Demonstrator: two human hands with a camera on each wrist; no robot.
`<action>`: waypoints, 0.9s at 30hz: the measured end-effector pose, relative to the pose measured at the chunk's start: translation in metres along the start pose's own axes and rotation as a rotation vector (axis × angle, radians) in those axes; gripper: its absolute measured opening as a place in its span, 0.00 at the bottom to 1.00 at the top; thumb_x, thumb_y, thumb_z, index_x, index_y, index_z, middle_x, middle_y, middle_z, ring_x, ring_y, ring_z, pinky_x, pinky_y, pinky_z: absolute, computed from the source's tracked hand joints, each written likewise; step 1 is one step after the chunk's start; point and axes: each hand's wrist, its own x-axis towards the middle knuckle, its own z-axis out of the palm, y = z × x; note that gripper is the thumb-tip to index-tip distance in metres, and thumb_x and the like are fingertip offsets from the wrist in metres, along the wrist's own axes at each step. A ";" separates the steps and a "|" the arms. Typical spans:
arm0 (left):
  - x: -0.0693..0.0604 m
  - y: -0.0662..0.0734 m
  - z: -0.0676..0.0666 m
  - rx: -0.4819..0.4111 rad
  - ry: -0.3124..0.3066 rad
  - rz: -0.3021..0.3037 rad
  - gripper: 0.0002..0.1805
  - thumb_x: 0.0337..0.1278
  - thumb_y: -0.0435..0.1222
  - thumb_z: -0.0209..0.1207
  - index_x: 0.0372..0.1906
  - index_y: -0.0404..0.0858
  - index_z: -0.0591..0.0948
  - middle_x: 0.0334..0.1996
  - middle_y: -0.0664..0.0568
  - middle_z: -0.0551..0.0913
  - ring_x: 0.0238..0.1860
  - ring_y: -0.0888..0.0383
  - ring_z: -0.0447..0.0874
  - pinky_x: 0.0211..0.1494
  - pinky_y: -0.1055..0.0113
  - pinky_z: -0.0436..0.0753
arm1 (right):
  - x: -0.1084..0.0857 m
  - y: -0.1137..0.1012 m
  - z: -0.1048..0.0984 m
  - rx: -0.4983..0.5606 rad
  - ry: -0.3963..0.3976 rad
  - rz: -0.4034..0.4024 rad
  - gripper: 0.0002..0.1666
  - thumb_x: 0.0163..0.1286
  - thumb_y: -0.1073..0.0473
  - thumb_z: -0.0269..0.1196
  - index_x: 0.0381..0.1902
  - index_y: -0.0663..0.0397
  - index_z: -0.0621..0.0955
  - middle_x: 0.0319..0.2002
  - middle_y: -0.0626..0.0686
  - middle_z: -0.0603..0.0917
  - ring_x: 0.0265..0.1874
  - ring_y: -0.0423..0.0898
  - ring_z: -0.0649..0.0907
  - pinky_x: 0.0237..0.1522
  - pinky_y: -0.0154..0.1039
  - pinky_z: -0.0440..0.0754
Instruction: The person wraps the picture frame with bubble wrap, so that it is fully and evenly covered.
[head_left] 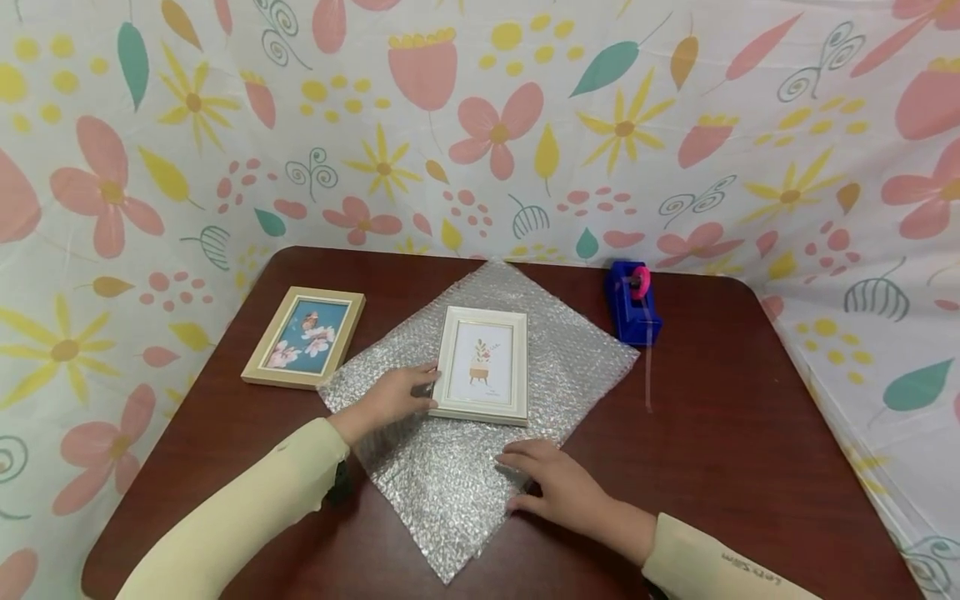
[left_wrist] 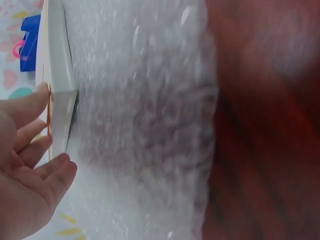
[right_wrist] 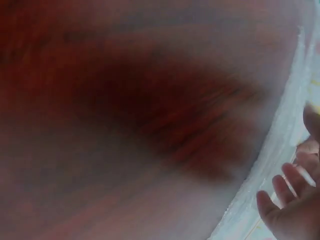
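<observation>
A white picture frame (head_left: 482,365) with a potted-plant print lies face up on a sheet of bubble wrap (head_left: 577,358), which is set cornerwise on the table. My left hand (head_left: 388,398) touches the frame's left side with its fingertips. In the left wrist view, the hand (left_wrist: 30,165) has its thumb and fingers at the white edge of the frame (left_wrist: 62,105). Over the lower right edge of the wrap hovers my right hand (head_left: 558,487), its fingers loosely bent and holding nothing. The right wrist view shows that hand (right_wrist: 295,195) beside the wrap's edge (right_wrist: 265,155).
A tan picture frame (head_left: 306,337) with a blossom picture lies at the table's left. At the back right stands a blue tape dispenser (head_left: 633,304) with a pink core, a strip of clear tape (head_left: 649,383) hanging from it. Floral cloth (head_left: 495,125) surrounds the dark table (head_left: 720,417).
</observation>
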 end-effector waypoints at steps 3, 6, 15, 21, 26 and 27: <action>0.004 0.000 -0.005 0.058 -0.025 0.035 0.32 0.62 0.38 0.68 0.69 0.33 0.75 0.75 0.42 0.70 0.74 0.40 0.71 0.75 0.48 0.73 | 0.002 0.004 -0.001 -0.069 -0.034 -0.120 0.31 0.59 0.46 0.75 0.59 0.50 0.85 0.59 0.54 0.86 0.59 0.53 0.83 0.60 0.51 0.83; 0.005 0.002 -0.008 0.106 -0.043 0.054 0.31 0.61 0.39 0.69 0.68 0.33 0.76 0.74 0.42 0.71 0.73 0.41 0.73 0.74 0.49 0.74 | 0.006 0.008 -0.001 -0.125 -0.051 -0.196 0.27 0.61 0.46 0.73 0.57 0.48 0.87 0.58 0.53 0.87 0.58 0.51 0.84 0.60 0.50 0.83; 0.007 0.011 -0.016 0.231 -0.073 0.033 0.32 0.57 0.42 0.71 0.65 0.34 0.80 0.73 0.43 0.74 0.72 0.42 0.75 0.76 0.48 0.73 | 0.011 0.022 0.007 -0.303 0.062 -0.391 0.23 0.58 0.60 0.73 0.53 0.47 0.87 0.52 0.49 0.89 0.52 0.46 0.87 0.55 0.42 0.86; 0.015 0.012 -0.021 0.218 -0.114 0.029 0.42 0.53 0.42 0.74 0.72 0.32 0.72 0.78 0.39 0.65 0.77 0.39 0.67 0.79 0.48 0.70 | 0.012 0.022 0.010 -0.364 0.146 -0.322 0.26 0.53 0.64 0.73 0.53 0.52 0.86 0.50 0.50 0.88 0.49 0.46 0.86 0.52 0.42 0.86; 0.026 0.010 -0.030 0.164 -0.213 0.031 0.53 0.50 0.43 0.76 0.78 0.30 0.62 0.82 0.38 0.56 0.80 0.37 0.59 0.81 0.46 0.64 | 0.021 0.027 0.010 -0.331 0.238 -0.238 0.17 0.52 0.63 0.77 0.42 0.51 0.87 0.42 0.49 0.88 0.43 0.47 0.87 0.47 0.42 0.86; 0.028 0.010 -0.033 0.152 -0.233 0.029 0.55 0.49 0.44 0.76 0.78 0.30 0.61 0.82 0.37 0.54 0.81 0.37 0.57 0.82 0.46 0.62 | 0.023 0.029 0.009 -0.323 0.252 -0.229 0.16 0.52 0.63 0.77 0.40 0.50 0.87 0.40 0.48 0.88 0.42 0.46 0.86 0.46 0.42 0.85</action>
